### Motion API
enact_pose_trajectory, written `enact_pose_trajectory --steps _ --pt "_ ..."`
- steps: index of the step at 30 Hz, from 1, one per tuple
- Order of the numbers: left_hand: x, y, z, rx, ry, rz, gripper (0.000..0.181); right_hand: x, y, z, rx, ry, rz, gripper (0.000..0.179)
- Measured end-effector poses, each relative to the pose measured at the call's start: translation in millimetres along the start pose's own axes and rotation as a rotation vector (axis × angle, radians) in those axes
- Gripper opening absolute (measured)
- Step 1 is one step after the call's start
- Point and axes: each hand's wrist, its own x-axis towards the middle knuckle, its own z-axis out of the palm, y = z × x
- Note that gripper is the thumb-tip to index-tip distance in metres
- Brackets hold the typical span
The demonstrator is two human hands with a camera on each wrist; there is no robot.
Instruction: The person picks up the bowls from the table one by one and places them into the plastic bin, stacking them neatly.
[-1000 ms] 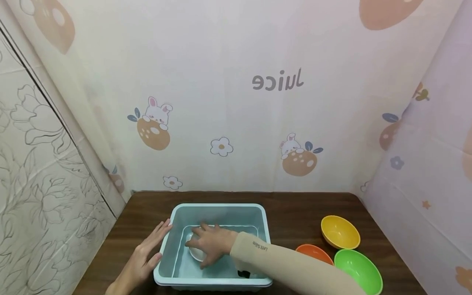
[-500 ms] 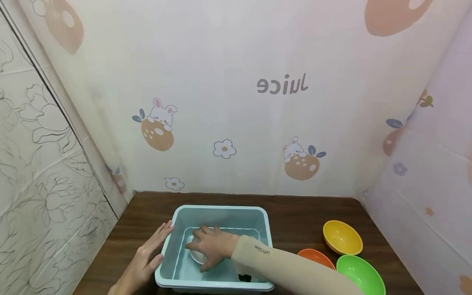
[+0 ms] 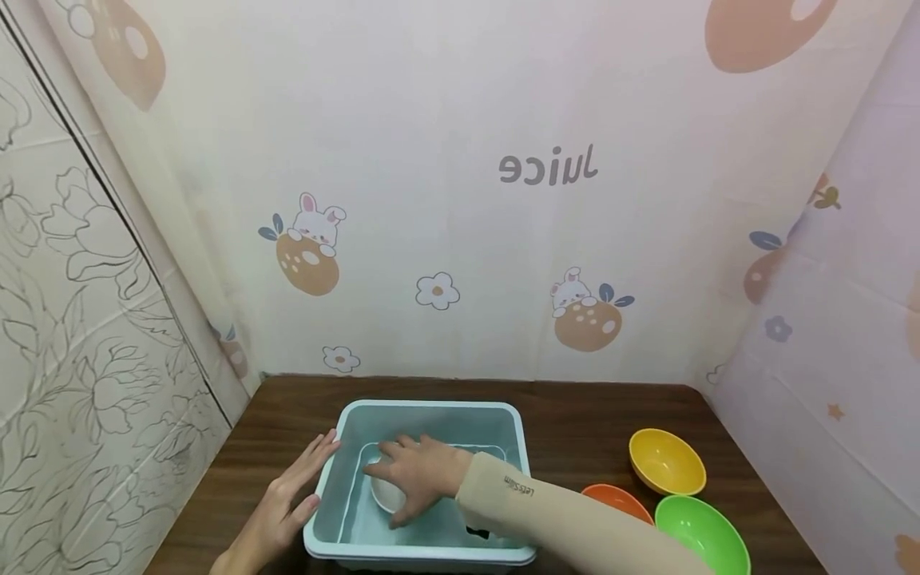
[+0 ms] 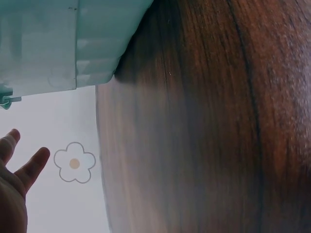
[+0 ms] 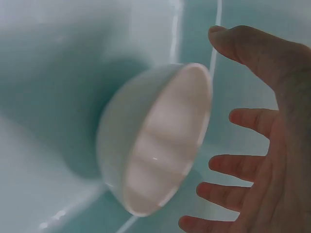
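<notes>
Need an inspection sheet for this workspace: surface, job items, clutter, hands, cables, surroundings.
Surface: dark brown wood-grain table; no spill seen.
Job's things: white round bowl inside a pale blue-green rectangular plastic tub, its opening facing the right hand.
Clutter: glossy round bowls on the table, right of the tub: yellow bowl, orange bowl (partly hidden by the beige sleeve), green bowl.
Right hand: over the white bowl, fingers spread, not gripping it.
Left hand: open at the tub's left rim; contact unclear.
Cables: nothing seen.
Surroundings: pale wall covering with rabbit and flower prints, "Juice" mirrored.
</notes>
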Motion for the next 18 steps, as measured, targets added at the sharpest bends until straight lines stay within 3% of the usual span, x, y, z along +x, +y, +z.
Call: enact_pose_trajectory --steps 9,18 --pt "-1.9 0.7 -1.9 0.008 -0.003 -0.011 0.060 -27.0 8.1 -33.8 -0.023 0.134 -0.016 0.081" --pt "0.4 1.4 0.1 0.013 0.000 -0.005 0.058 -75.6 32.0 -58.1 0.105 0.220 0.079 0.081"
